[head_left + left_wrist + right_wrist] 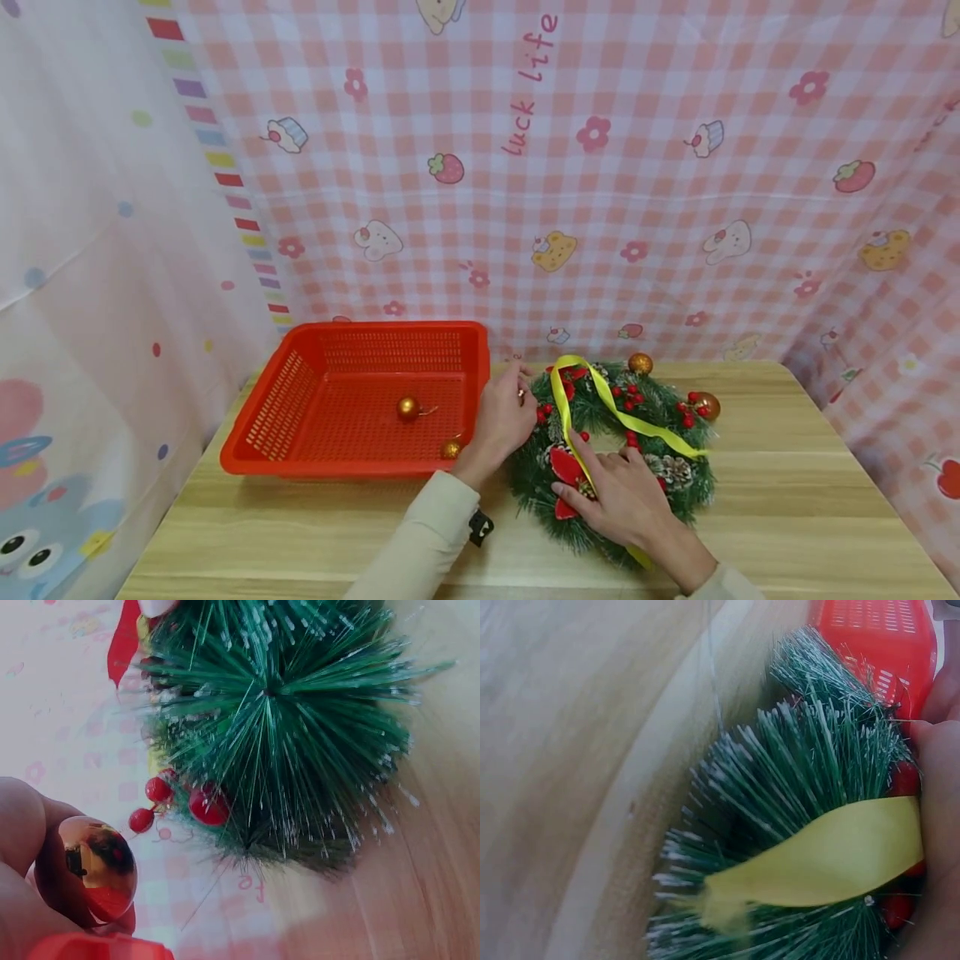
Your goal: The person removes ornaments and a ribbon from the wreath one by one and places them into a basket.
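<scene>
The left hand (506, 419) pinches a shiny gold ball (96, 871) just left of the green wreath (596, 414), so the right hand (626, 498), fingers spread on top, should probably hold the wreath steady.

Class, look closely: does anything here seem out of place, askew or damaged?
Yes, the yellow ribbon: it lies loosely across the wreath without a visible bow, and one end looks ragged in the right wrist view. Nothing looks spilled.
</scene>
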### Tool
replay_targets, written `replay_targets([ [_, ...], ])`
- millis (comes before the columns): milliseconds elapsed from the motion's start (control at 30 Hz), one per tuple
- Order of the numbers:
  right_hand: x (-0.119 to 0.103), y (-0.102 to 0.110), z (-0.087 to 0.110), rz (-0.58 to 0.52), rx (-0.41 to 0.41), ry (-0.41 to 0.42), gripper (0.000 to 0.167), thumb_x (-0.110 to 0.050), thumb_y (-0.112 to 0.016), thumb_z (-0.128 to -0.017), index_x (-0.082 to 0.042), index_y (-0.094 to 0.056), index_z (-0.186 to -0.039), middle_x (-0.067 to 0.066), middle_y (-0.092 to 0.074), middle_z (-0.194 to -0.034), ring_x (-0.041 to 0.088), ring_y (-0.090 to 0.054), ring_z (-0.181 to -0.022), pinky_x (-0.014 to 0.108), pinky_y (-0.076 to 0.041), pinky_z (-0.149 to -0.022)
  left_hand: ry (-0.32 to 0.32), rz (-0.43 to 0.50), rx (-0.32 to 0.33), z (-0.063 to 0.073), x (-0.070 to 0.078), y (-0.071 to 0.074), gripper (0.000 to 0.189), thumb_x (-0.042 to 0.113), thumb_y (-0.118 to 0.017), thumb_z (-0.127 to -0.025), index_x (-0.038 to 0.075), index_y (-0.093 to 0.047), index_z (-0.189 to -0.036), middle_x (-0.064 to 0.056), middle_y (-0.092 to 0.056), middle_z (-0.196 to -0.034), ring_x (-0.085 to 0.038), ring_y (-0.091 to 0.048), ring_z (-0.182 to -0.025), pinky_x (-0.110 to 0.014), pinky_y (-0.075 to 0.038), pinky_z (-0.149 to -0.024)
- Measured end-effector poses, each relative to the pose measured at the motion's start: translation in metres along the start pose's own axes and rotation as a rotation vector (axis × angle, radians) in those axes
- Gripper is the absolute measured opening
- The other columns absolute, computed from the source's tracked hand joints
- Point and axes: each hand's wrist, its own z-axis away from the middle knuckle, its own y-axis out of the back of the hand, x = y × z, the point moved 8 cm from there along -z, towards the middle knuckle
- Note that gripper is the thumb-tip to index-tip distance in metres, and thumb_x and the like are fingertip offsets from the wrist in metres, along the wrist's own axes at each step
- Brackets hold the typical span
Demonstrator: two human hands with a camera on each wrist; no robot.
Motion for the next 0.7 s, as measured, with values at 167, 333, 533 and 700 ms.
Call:
replay_targets([
  [167, 0.0, -0.001, 0.0, -0.003, -0.001, 0.002, 0.078, -0.069, -0.045, -0.093, -0.017, -0.041, -0.152, 0.004, -0.074, -0.099, 0.028, -0.068, -0.095, 0.05, -0.041, -0.095, -0.018, -0.024, -0.01, -0.001, -0.001, 0.002, 0.021, 0.003, -0.063, -0.089, 0.008, -0.063, -0.109, 0.0, -0.06, -0.082, -0.015, -0.055, -0.072, -0.028, -0.048, -0.067],
  [333, 0.0, -0.001, 0.001, -0.008, 0.008, 0.008, 0.077, -0.068, -0.046, -0.094, -0.017, -0.041, -0.152, 0.006, -0.074, -0.106, 0.027, -0.069, -0.097, 0.052, -0.041, -0.097, -0.073, -0.136, -0.065, -0.002, 0.002, -0.002, 0.023, 0.002, -0.065, -0.088, 0.008, -0.065, -0.111, 0.002, -0.059, -0.08, -0.015, -0.058, -0.075, -0.029, -0.05, -0.068],
  [533, -0.002, 0.001, 0.0, -0.004, 0.018, 0.013, 0.077, -0.068, -0.045, -0.094, -0.017, -0.042, -0.151, 0.006, -0.074, -0.107, 0.028, -0.068, -0.097, 0.053, -0.041, -0.097, -0.099, -0.177, -0.086, -0.004, 0.0, -0.005, 0.022, 0.003, -0.066, -0.089, 0.008, -0.066, -0.111, -0.001, -0.063, -0.083, -0.017, -0.061, -0.076, -0.029, -0.053, -0.069],
  [700, -0.001, 0.002, 0.0, -0.002, 0.014, 0.005, 0.077, -0.069, -0.044, -0.094, -0.017, -0.043, -0.151, 0.006, -0.074, -0.108, 0.027, -0.068, -0.097, 0.052, -0.041, -0.096, -0.075, 0.026, 0.045, -0.008, -0.005, 0.008, 0.017, 0.0, -0.062, -0.086, 0.005, -0.066, -0.103, -0.006, -0.068, -0.088, -0.021, -0.063, -0.081, -0.033, -0.053, -0.073],
])
